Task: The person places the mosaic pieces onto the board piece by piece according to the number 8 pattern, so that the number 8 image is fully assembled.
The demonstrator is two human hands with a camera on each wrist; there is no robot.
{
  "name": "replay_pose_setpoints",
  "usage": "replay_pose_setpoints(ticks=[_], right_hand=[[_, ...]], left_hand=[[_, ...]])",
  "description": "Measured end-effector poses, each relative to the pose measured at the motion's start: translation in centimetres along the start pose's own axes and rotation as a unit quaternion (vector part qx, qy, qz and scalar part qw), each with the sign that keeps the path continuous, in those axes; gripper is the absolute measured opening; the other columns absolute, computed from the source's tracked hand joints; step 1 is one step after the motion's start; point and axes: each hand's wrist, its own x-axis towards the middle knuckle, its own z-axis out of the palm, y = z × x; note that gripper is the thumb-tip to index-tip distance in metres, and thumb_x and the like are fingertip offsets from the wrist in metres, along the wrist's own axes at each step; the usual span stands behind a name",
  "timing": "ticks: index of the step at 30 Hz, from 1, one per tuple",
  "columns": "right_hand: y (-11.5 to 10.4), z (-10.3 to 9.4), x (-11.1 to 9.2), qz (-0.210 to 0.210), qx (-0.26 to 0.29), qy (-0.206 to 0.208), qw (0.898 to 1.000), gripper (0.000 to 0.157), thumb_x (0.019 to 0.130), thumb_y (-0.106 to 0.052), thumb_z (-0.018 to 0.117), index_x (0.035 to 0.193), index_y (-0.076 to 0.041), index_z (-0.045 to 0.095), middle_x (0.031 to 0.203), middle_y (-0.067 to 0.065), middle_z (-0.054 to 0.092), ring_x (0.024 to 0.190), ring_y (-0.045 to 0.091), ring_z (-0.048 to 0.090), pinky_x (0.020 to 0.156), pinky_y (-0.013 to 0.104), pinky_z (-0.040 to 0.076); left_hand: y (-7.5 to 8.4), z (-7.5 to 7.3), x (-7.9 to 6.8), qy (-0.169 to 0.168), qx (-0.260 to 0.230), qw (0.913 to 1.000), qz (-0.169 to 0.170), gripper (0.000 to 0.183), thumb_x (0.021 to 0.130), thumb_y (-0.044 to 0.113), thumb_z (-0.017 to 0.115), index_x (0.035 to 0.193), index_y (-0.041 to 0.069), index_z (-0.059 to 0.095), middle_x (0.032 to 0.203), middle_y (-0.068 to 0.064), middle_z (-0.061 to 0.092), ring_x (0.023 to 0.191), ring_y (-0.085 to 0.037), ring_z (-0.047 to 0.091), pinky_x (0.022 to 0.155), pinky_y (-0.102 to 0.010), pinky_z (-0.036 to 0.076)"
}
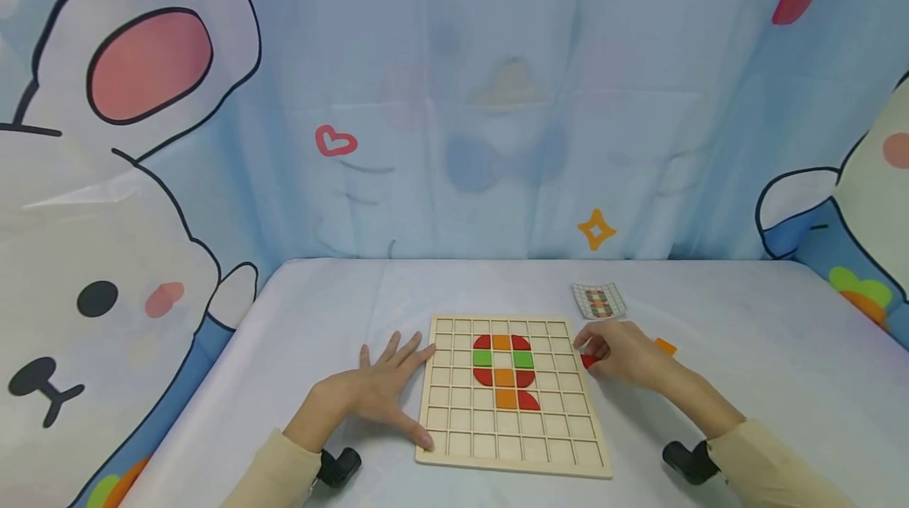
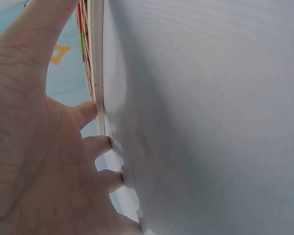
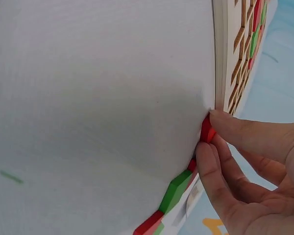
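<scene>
A wooden grid board [image 1: 483, 443] lies on the white cloth, with red rounded-corner pieces, orange squares [image 1: 506, 398] and green squares [image 1: 523, 359] set in its upper middle cells. Along the board's left edge rests my left hand [image 1: 379, 394], fingers spread, thumb at the lower left corner. Just off the right edge, my right hand [image 1: 628, 354] pinches a small red piece [image 3: 207, 129] between thumb and fingers. In the right wrist view a green block [image 3: 175, 192] and another red block [image 3: 148, 224] lie on the cloth beyond the fingertips.
A small printed card [image 1: 599, 301] showing a coloured grid pattern lies behind the right hand. An orange piece [image 1: 665, 346] shows past the right wrist. A light blue curtain [image 1: 483, 98] with cartoon prints hangs behind the table.
</scene>
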Motion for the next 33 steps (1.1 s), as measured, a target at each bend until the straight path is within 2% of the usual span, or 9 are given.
replay_pose_setpoints(ticks=[9, 16, 25, 33], right_hand=[[-0.27, -0.07, -0.02, 0.007, -0.003, -0.014, 1.0, 0.027, 0.078, 0.015, 0.082, 0.092, -0.001, 0.065, 0.087, 0.002, 0.063, 0.081, 0.018, 0.058, 0.073, 0.034, 0.055], [-0.33, -0.32, -0.15, 0.009, 0.008, -0.021, 1.0, 0.022, 0.079, 0.014, 0.082, 0.088, -0.003, 0.07, 0.082, 0.001, 0.063, 0.076, 0.017, 0.055, 0.067, 0.03, 0.052], [-0.13, 0.25, -0.45, -0.006, 0.008, -0.007, 1.0, 0.024, 0.079, 0.014, 0.081, 0.084, -0.008, 0.074, 0.077, -0.004, 0.064, 0.072, 0.015, 0.055, 0.064, 0.027, 0.051], [0.23, 0.27, -0.98, -0.026, -0.001, 0.02, 0.999, 0.025, 0.079, 0.008, 0.085, 0.079, -0.009, 0.066, 0.074, -0.004, 0.057, 0.07, 0.014, 0.052, 0.06, 0.025, 0.047]], left_hand=[[-0.01, -0.04, -0.1, 0.0, 0.0, 1.0, 0.001, 0.129, 0.075, 0.062, 0.089, 0.17, 0.021, 0.012, 0.176, -0.012, 0.001, 0.16, -0.039, -0.008, 0.115, -0.081, 0.0], [0.04, -0.03, -0.07, 0.0, 0.002, 1.0, 0.002, 0.128, 0.075, 0.061, 0.089, 0.17, 0.021, 0.012, 0.176, -0.012, 0.001, 0.16, -0.039, -0.008, 0.115, -0.081, 0.0], [0.05, -0.09, 0.0, -0.005, 0.005, 0.9999, -0.007, 0.128, 0.075, 0.062, 0.088, 0.17, 0.022, 0.012, 0.176, -0.011, 0.0, 0.161, -0.038, -0.008, 0.116, -0.08, 0.001], [0.16, -0.04, 0.02, -0.005, 0.008, 0.9999, -0.004, 0.128, 0.076, 0.062, 0.088, 0.17, 0.021, 0.012, 0.176, -0.012, 0.0, 0.16, -0.039, -0.008, 0.116, -0.08, 0.001]])
